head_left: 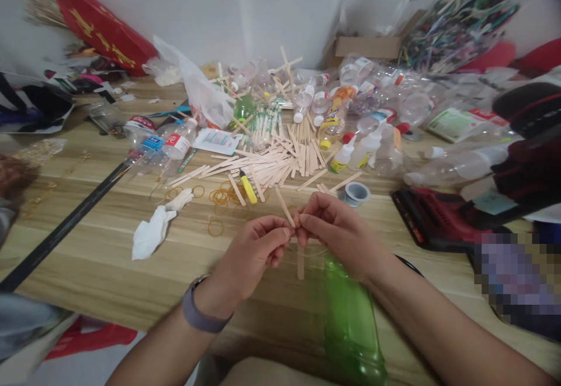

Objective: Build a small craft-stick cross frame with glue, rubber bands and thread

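My right hand (335, 222) is closed in a pinch at the lower end of a flat wooden craft stick (284, 206), which slants up and left. Touching it from the left, my left hand (260, 243) also pinches; what lies between its fingertips is too small to make out. Below the fingers hangs a second wooden stick (300, 264), its upper part hidden by the hands. A thin pale strand (316, 252) curves out under my right hand. Closest beneath that hand lies a green clear plastic bottle (353, 321).
Beyond the hands spreads a pile of craft sticks (267, 166), with rubber bands (225, 194) and a yellow-handled tool (248, 187) before it. Glue bottles (342, 158), a wire spool (355, 194) and a red-black power tool (442, 216) stand right. Left are a tissue (153, 231) and black bar (65, 225).
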`<act>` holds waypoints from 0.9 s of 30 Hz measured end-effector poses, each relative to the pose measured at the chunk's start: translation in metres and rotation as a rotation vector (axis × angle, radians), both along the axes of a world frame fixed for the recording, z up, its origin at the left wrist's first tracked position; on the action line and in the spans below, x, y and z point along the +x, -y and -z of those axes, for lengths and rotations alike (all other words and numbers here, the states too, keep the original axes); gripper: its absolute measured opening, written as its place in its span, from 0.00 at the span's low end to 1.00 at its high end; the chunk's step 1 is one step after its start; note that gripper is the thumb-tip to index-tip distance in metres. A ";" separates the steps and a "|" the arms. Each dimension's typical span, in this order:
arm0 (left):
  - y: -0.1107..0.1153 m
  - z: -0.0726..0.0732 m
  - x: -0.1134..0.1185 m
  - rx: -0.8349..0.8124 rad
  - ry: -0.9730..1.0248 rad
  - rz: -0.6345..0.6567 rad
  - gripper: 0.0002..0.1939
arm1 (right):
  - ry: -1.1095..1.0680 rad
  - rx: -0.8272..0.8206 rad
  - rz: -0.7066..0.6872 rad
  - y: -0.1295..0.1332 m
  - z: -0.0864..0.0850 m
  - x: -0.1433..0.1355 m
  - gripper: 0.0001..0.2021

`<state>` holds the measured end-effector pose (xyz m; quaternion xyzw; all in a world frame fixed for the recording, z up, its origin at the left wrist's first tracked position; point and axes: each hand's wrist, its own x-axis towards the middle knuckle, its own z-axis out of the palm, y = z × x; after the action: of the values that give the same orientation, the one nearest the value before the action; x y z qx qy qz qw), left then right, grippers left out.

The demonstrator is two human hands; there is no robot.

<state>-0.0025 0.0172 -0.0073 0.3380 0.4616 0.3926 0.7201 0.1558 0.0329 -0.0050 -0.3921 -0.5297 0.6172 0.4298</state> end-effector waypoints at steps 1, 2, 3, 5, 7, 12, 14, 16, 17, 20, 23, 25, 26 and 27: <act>0.000 0.000 0.000 -0.005 0.008 0.004 0.07 | -0.011 -0.014 0.001 0.000 0.000 0.000 0.09; 0.000 -0.001 0.000 -0.009 0.017 0.006 0.07 | -0.018 -0.026 0.002 0.000 0.001 0.000 0.09; 0.000 -0.001 0.000 -0.015 0.027 0.007 0.07 | -0.022 -0.035 0.005 0.000 0.002 -0.001 0.10; -0.001 0.000 -0.001 -0.026 0.054 0.007 0.07 | -0.018 -0.043 0.015 -0.001 0.003 -0.001 0.11; -0.003 0.001 -0.002 -0.042 0.088 -0.002 0.06 | 0.009 -0.035 0.031 -0.002 0.003 -0.001 0.12; -0.007 0.003 -0.004 -0.110 0.194 -0.042 0.07 | 0.198 0.054 0.057 -0.005 0.002 0.004 0.11; -0.008 0.004 -0.005 -0.139 0.239 -0.047 0.06 | 0.298 0.108 0.058 -0.006 0.003 0.007 0.10; -0.009 0.005 -0.006 -0.167 0.283 -0.052 0.06 | 0.396 0.168 0.054 -0.007 0.006 0.008 0.10; -0.010 0.006 -0.006 -0.181 0.303 -0.056 0.06 | 0.443 0.203 0.051 -0.008 0.007 0.009 0.09; -0.011 0.007 -0.007 -0.227 0.352 -0.068 0.05 | 0.600 0.344 0.046 -0.008 0.009 0.011 0.08; -0.012 0.007 -0.007 -0.259 0.381 -0.084 0.02 | 0.788 0.567 0.055 -0.006 0.009 0.012 0.07; -0.012 0.008 -0.007 -0.258 0.388 -0.100 0.02 | 0.917 0.754 0.046 -0.004 0.008 0.013 0.08; -0.011 0.008 -0.006 -0.254 0.386 -0.108 0.02 | 0.977 0.853 0.033 -0.003 0.008 0.012 0.09; -0.011 0.008 -0.006 -0.247 0.379 -0.114 0.02 | 1.033 0.950 0.018 -0.001 0.007 0.012 0.10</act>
<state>-0.0081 0.0285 -0.0154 0.1407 0.3810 0.4295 0.8066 0.1674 0.0339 -0.0120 -0.4094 -0.8751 0.0501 0.2531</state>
